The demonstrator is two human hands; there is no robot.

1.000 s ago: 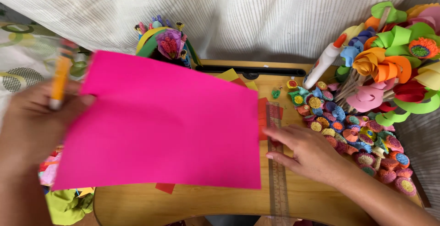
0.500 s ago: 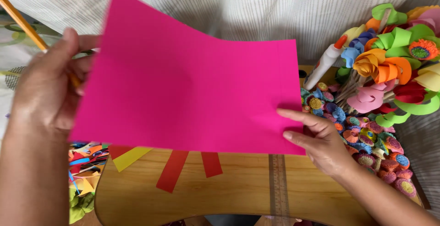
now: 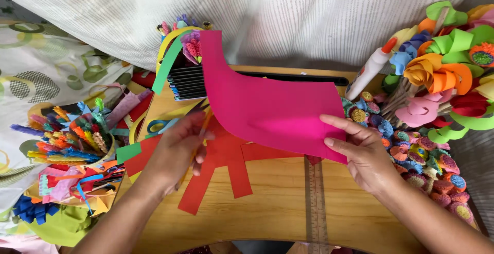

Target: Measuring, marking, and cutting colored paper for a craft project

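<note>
My right hand (image 3: 368,156) pinches the lower right edge of the pink paper sheet (image 3: 267,107) between thumb and fingers. My left hand (image 3: 177,148) is closed around a yellow pencil (image 3: 198,141) and rests at the sheet's lower left edge; whether it also grips the paper I cannot tell.

Status, as judged from the layout: red paper strips (image 3: 226,174) already lie cut and fanned on the wooden surface (image 3: 278,213), partly under the sheet. The pink sheet shows no cut, fold line or marking on its visible face, so work on it appears not yet begun.

Condition of the sheet: uniform bright pink, smooth, unwrinkled. It is lifted off the surface and bowed, its far left corner curling upward toward the pencil holder (image 3: 185,79). A clear ruler (image 3: 315,202) lies flat below the sheet, just beside my right hand. Blue-handled scissors (image 3: 157,126) rest to the left, and a glue bottle (image 3: 370,68) stands at the right.
</note>
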